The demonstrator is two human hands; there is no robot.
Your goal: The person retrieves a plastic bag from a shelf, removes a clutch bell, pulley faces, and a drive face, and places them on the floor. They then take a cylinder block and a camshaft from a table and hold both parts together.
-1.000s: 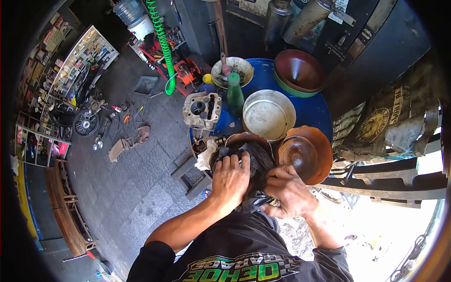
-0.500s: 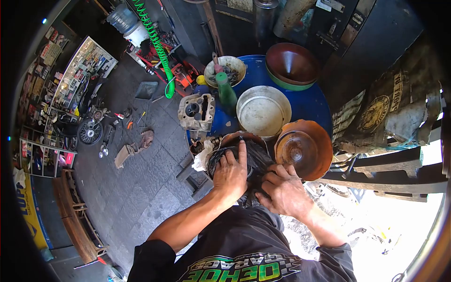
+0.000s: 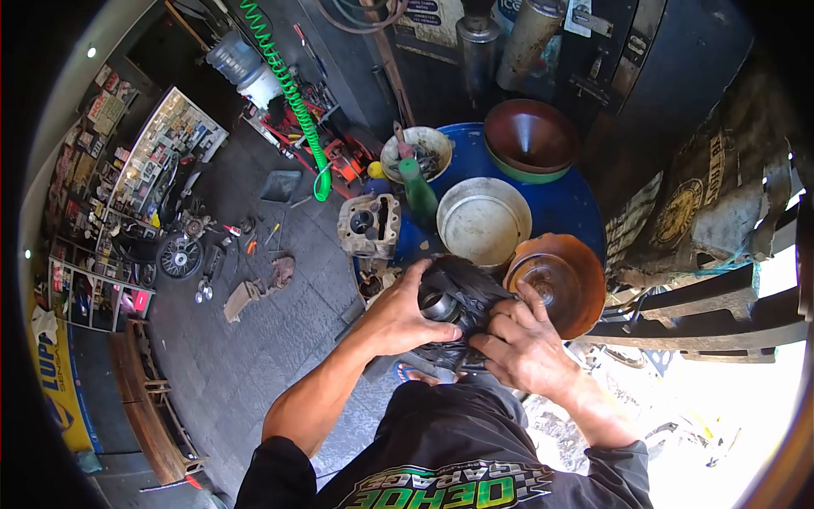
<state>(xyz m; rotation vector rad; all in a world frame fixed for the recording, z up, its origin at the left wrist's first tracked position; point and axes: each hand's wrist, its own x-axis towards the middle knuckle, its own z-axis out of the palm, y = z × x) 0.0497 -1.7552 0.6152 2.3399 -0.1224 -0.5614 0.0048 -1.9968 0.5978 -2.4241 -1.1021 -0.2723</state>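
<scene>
A crumpled black plastic bag point(image 3: 462, 280) is between my hands in front of my torso, with a round metal part point(image 3: 438, 305) showing in its opening. My left hand point(image 3: 398, 314) curls round the left side of the bag, thumb below the metal part and fingers partly hidden behind it. On the other side, my right hand point(image 3: 521, 343) is closed on the bag's plastic, fingers bent. Just beyond the right hand is a brown wavy-rimmed bowl point(image 3: 585, 293).
On a blue drum top point(image 3: 466, 140) stand a pale round pan point(image 3: 484, 219), a green bottle point(image 3: 418, 188), a dark red bowl point(image 3: 530, 136) and a bowl of small parts point(image 3: 437, 144). A metal engine casting point(image 3: 370, 226) sits left. A wheel point(image 3: 179, 256) and wooden bench point(image 3: 140, 399) are further left.
My left hand has gone from pointing over the bag to gripping its left side. The bag has been lifted and opened, and the round metal part now shows. My right hand keeps hold.
</scene>
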